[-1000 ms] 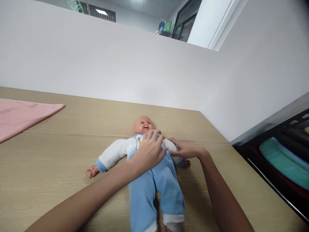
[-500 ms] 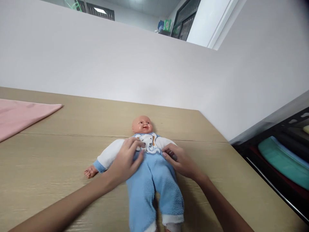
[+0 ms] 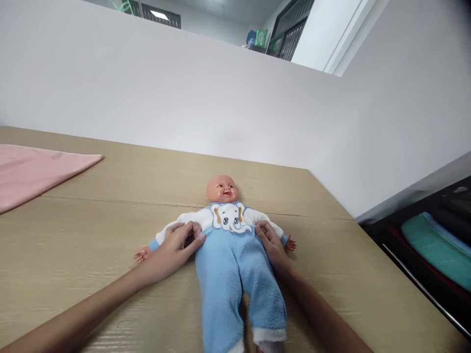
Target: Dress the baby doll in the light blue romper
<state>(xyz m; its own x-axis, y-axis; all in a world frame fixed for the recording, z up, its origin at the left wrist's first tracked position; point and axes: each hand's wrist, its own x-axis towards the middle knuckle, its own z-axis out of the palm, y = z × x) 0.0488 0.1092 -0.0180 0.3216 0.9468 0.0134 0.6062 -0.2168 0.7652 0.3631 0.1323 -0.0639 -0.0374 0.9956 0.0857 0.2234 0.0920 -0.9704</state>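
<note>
A bald baby doll lies on its back on the wooden table, head toward the wall. It wears a white top with an elephant picture and light blue trousers. My left hand is closed in a pinch at the left side of the trouser waist. On the right side of the waist, my right hand is also closed, its fingertips on the blue fabric. Both of the doll's arms stretch outward, with white sleeves and blue cuffs.
A pink cloth lies flat at the table's left. Beyond the table's far edge rises a white wall. At the right, past the table edge, a black rack holds folded cloths, one of them teal.
My left hand has moved from the doll's chest out to the left side of its waist, uncovering the elephant picture. The doll's right-side hand has come into view past my right hand.
</note>
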